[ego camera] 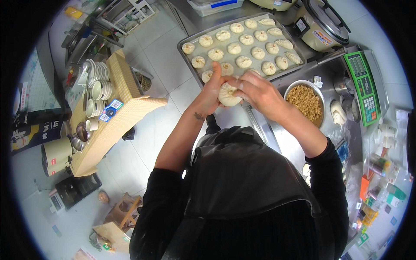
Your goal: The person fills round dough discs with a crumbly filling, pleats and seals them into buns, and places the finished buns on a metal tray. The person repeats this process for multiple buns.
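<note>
A pleated dough bun [229, 95] rests in my left hand [213, 89], whose thumb points up beside it. The fingers of my right hand [256, 89] pinch the bun's top rim, and its centre is partly covered by them. Just beyond both hands, a metal baking tray [184, 56] holds rows of pleated round buns [244, 61]. Several longer, leaf-shaped buns [284, 44] line its right side. To the right of my right hand stands a round metal bowl [321, 97] of brown crumbly filling [304, 102].
A green digital scale [362, 87] and a piece of dough [338, 112] sit on the steel counter at right. Behind the tray is a rice cooker [320, 27]. At left, a cloth-covered table [120, 107] carries stacked bowls [101, 90] and plates [97, 71].
</note>
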{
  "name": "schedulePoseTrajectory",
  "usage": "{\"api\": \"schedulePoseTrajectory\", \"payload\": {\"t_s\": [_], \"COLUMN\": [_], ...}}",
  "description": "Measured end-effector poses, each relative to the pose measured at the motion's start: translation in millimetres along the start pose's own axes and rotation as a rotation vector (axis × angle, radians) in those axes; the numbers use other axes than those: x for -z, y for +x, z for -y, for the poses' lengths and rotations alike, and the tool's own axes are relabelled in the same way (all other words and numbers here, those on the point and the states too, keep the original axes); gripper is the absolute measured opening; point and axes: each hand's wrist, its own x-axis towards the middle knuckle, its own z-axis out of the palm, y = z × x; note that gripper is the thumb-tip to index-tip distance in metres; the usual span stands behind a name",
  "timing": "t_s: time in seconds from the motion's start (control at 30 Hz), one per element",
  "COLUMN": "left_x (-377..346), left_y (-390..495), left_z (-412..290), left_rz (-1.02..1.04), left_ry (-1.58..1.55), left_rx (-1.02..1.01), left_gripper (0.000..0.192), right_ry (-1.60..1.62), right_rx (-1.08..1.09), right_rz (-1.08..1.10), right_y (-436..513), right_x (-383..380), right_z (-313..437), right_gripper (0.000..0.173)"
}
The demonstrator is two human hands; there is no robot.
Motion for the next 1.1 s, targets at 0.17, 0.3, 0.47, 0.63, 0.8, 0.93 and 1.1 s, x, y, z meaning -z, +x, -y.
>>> {"api": "schedulePoseTrajectory", "payload": {"t_s": [0.17, 0.3, 0.47, 0.63, 0.8, 0.93, 1.1], "left_x": [-8.6, 0.5, 2.1, -12.8, -12.6, -12.8, -15.9], "left_y": [2.7, 4.0, 4.3, 5.6, 7.9, 11.7, 15.6], "left_z": [-2.0, -2.2, 0.4, 1.7, -2.2, -1.9, 2.4], "left_rz": [-0.054, 0.1, 0.069, -0.106, 0.002, 0.012, -0.058], "left_ry": [0.042, 0.014, -0.225, -0.179, -0.08, -0.068, -0.213], "left_rx": [0.013, -0.017, 0.002, -0.042, -0.086, -0.064, -0.067], "left_gripper": [0.105, 0.102, 0.097, 0.095, 0.099, 0.1, 0.095], "right_ry": [-0.017, -0.012, 0.099, 0.117, 0.179, 0.1, 0.025], "right_rx": [0.071, 0.043, -0.036, -0.112, -0.141, -0.022, 0.014], "right_rz": [0.045, 0.013, -0.032, 0.019, 0.035, 0.024, -0.029], "right_y": [-4.4, -5.0, -4.5, 0.3, 2.8, 1.4, -4.9], "right_x": [0.3, -3.6, -1.3, 5.2, 12.5, 8.8, 1.6], "right_z": [-9.1, -14.8, -16.4, -14.4, -14.0, -21.6, -25.1], "right_gripper": [0.025, 0.023, 0.023, 0.022, 0.027, 0.033, 0.036]}}
